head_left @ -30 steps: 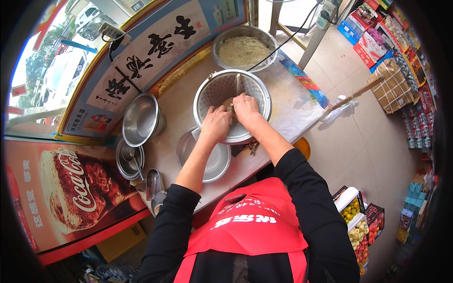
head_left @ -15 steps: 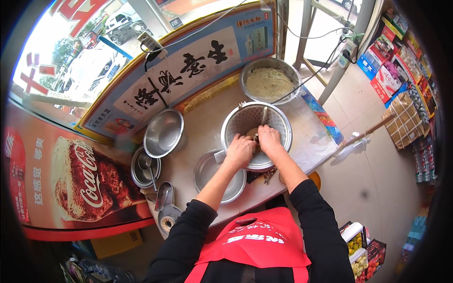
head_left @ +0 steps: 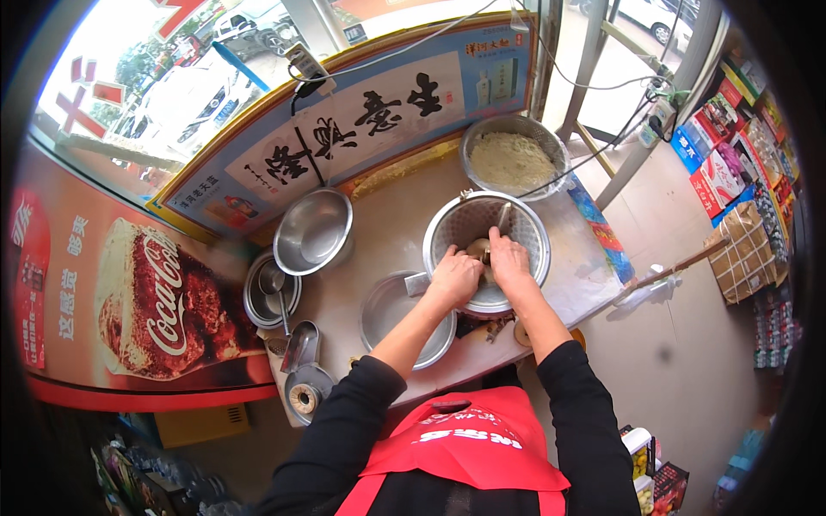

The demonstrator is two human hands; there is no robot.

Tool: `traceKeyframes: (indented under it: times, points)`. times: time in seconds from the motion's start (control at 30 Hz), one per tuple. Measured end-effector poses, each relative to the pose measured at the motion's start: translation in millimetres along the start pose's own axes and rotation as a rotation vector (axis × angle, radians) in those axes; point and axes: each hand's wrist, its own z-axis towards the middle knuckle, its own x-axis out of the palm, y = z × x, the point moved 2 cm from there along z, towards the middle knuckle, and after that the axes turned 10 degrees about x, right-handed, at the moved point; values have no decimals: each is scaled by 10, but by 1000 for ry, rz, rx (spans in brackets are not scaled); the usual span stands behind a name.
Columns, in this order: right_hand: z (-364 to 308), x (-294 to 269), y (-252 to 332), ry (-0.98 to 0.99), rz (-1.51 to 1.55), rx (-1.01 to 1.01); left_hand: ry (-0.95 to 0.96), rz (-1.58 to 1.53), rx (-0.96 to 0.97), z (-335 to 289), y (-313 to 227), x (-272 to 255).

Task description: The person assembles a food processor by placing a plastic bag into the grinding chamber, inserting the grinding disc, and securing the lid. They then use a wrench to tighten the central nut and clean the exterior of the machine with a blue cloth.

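Both of my hands reach down into a deep round metal drum (head_left: 531, 232) with a dotted inner wall. My left hand (head_left: 456, 277) has its fingers curled at the middle of the drum. Close beside it, my right hand (head_left: 509, 258) is closed at the same spot. A brownish round part (head_left: 478, 247) shows between the fingers; what exactly they grip is hidden. Behind the hands, a metal piece (head_left: 504, 217) stands against the drum's far inner wall. A flat metal tab (head_left: 417, 284) sticks out at the drum's left side.
Left of the drum stand a shallow steel basin (head_left: 379, 318), a deep steel bowl (head_left: 314, 230) and a pot with a ladle (head_left: 272, 279). A metal scoop (head_left: 303, 346) lies near the table's left edge. A perforated bowl of pale flour-like crumbs (head_left: 514, 162) sits behind. A cable (head_left: 568, 172) crosses there.
The whole view has shifted, so the table and drum appear further right and slightly lower. My hands stay inside the drum, fingers bent at its middle, with my right hand's grip slightly changed.
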Motion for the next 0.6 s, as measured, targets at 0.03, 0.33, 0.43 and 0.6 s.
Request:
traceKeyframes:
  times: [0.03, 0.33, 0.43, 0.6]
  points:
    - [3, 12, -8, -49, -3, -22, -7, -33, -1, 0, 12, 1]
    - [48, 139, -41, -32, 8, 42, -428, -123, -105, -128, -71, -202]
    - [56, 133, -20, -10, -54, 46, -406, -85, -190, -155, -103, -241]
    - [51, 144, -2, 19, -86, 69, -355, -13, -253, -136, -95, -243]
